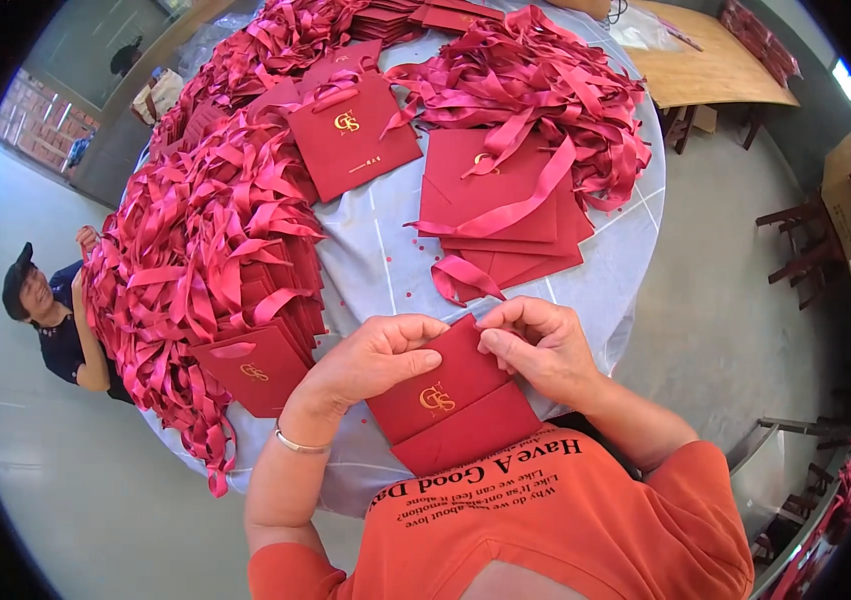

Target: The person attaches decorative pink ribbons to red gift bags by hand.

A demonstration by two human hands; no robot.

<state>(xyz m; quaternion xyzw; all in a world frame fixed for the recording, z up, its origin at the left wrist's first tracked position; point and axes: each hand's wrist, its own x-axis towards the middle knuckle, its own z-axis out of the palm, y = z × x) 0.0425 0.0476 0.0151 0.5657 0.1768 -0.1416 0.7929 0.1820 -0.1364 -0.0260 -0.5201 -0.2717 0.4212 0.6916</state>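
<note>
Holding bag at near edge of desk, left hand grips its upper side, right hand pinches its top corner; likely light, stiffish, crease-prone, best taken by edges.

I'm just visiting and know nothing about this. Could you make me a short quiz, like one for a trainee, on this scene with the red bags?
1. Multiple choice. On which arm does the person at work wear the silver bangle?
A) the right
B) the left
C) both

2. True or false? The dark cap shows at the right side of the picture.

3. Fill in the missing word. The left grip and the right grip are both on a red bag, whose emblem is ____ in colour.

Key:
1. B
2. False; it shows at the left side.
3. gold
</note>
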